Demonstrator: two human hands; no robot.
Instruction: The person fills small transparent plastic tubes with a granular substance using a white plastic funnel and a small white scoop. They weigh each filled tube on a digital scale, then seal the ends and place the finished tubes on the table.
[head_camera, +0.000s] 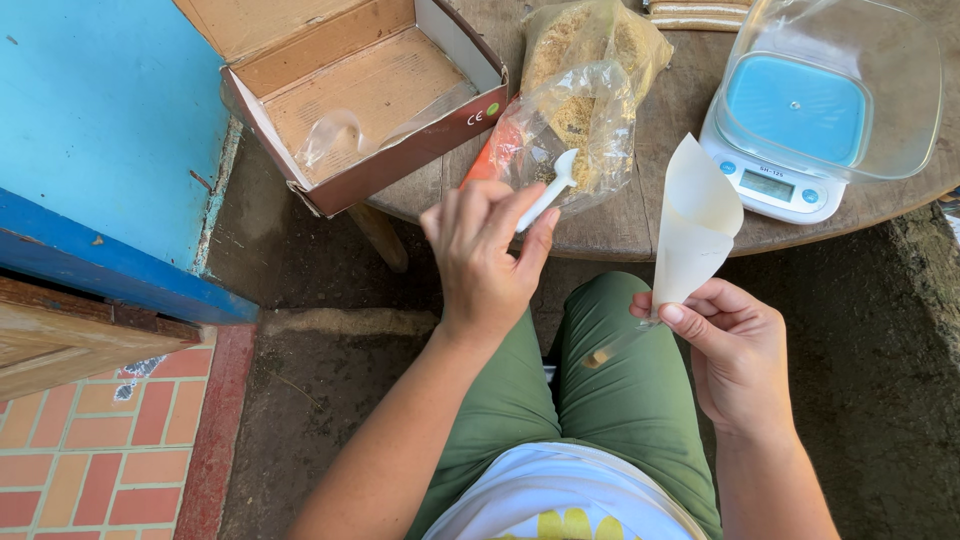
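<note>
Head view: small white plastic spoon (548, 190) — pinched by the left hand (487, 258), fingers curled tight — dips into a clear plastic bag of tan shreds (585, 100) on the round wooden table (640, 215). Right hand (735, 350) pinches a cream paper cone (693, 225) at its tip, beside a white-and-blue kitchen scale (790, 130).

open brown cardboard box (370, 95) table-left | clear plastic bag (585, 95) centre | scale's grey screen (767, 184) right

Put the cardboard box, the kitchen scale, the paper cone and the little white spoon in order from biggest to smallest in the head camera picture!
1. cardboard box
2. kitchen scale, though partly cut off
3. paper cone
4. white spoon, clearly smallest
</note>
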